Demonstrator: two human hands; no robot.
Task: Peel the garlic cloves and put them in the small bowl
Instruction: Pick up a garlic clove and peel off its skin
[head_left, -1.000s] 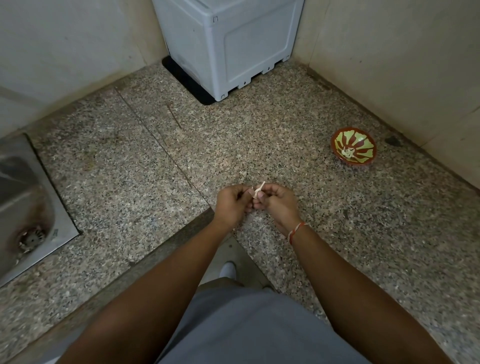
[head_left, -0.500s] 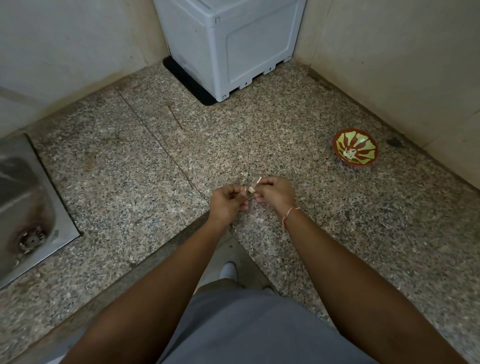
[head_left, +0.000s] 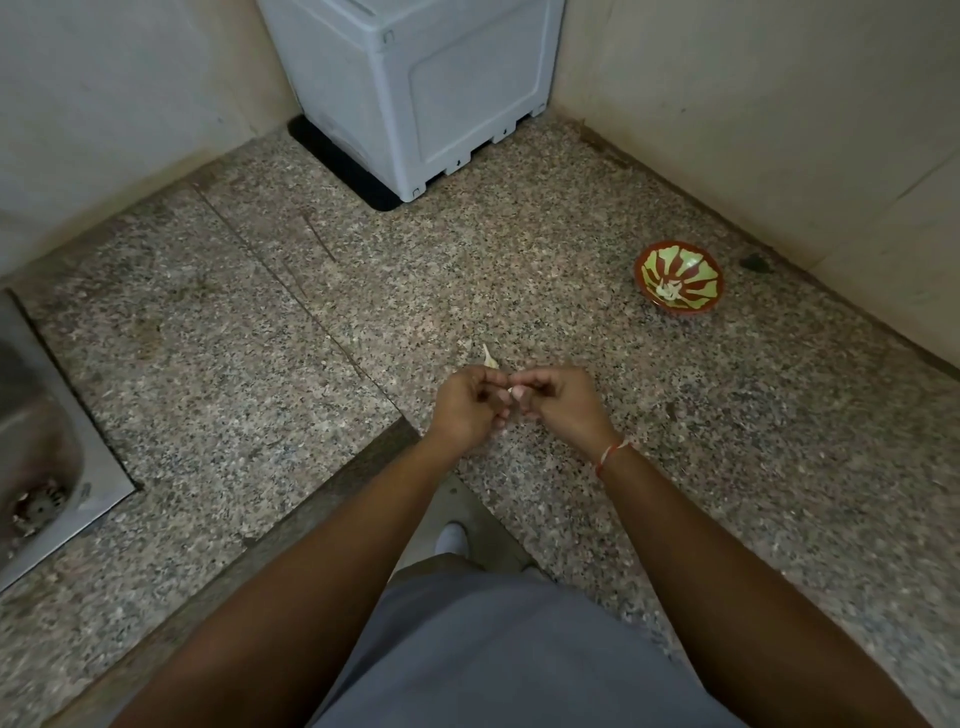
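A garlic clove (head_left: 514, 391) sits pinched between the two hands over the near middle of the speckled granite counter (head_left: 571, 270), only a small pale part of it showing between the fingertips. The left hand (head_left: 467, 402) has its fingers curled in around the clove, and a pale sliver of peel (head_left: 489, 357) sticks up at its far side; whether the hand holds it or it lies on the counter cannot be told. The right hand (head_left: 561, 397), a red-and-white thread (head_left: 610, 453) at its wrist, also curls its fingers and pinches the clove from the right. The small bowl (head_left: 678, 276), red with green rays, stands well apart to the far right near the wall, with pale pieces inside. A grey box (head_left: 415, 88) fills the far corner, and a steel sink (head_left: 36, 441) lies at the left edge.
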